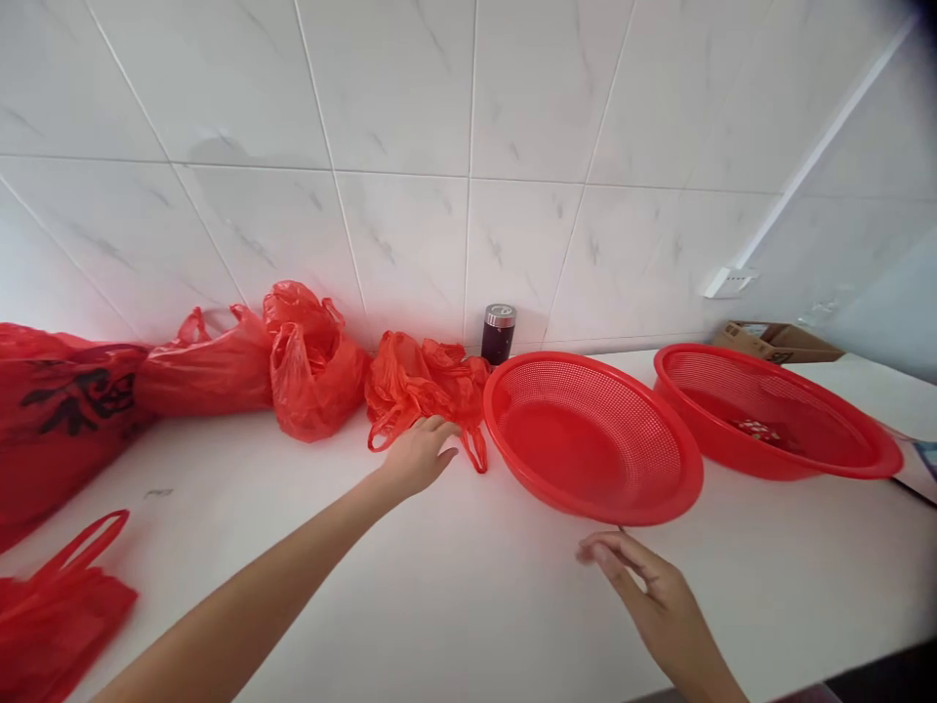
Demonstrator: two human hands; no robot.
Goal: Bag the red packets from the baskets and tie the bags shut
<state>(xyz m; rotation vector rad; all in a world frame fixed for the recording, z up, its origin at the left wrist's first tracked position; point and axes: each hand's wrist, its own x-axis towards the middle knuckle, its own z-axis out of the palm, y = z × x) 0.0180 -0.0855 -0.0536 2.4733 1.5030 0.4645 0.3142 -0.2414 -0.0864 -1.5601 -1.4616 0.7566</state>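
Note:
My left hand [423, 455] reaches to the front of a crumpled heap of red plastic bags [417, 376]. Its fingers lie over the heap's near edge with the thumb held apart, and I see nothing gripped. In front of a red mesh basket [567, 454], my right hand [648, 584] hovers above the table, loosely curled and with no object visible in it. Its fingertips are slightly blurred. The inside of this basket shows only its bare red bottom.
A second red basket [791, 459] holds small pale and red pieces. A dark lidded cup [499, 335] stands by the tiled wall. Filled red bags [314, 376] line the left, another red bag [65, 625] lies front left. An opened cardboard box [780, 342] is back right.

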